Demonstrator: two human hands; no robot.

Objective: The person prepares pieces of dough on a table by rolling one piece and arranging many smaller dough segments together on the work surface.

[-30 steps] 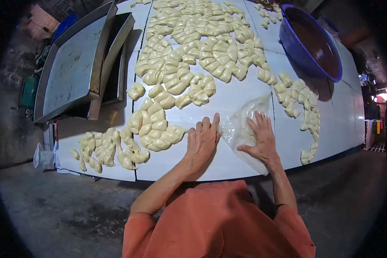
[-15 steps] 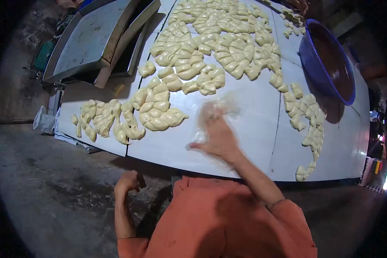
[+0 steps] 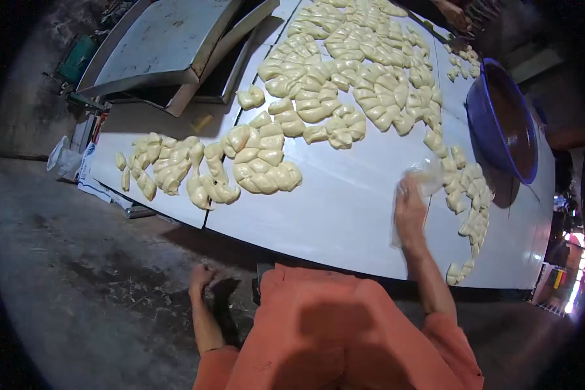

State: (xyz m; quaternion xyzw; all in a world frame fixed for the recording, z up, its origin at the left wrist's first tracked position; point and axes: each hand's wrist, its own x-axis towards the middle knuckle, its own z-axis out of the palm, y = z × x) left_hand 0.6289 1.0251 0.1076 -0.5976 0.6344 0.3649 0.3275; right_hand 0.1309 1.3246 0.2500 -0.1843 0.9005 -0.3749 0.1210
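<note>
Left of a purple basin (image 3: 487, 130) of brown liquid (image 3: 512, 123), the right grip (image 3: 411, 211) clasps clear plastic (image 3: 429, 174)

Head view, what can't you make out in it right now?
All in the head view:
Right hand: motion blur hides whether its fingers grip the clear plastic.
Left hand: too small and dark to tell whether it's closed.
Lower metal tray: the top tray covers most of its inside.
Dough pieces: the far end is cut off by the picture's top edge.

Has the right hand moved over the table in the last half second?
Yes: rightward, away from the left-hand dough cluster and closer to the right-hand dough strip, judged against that strip. The right hand is blurred.
</note>
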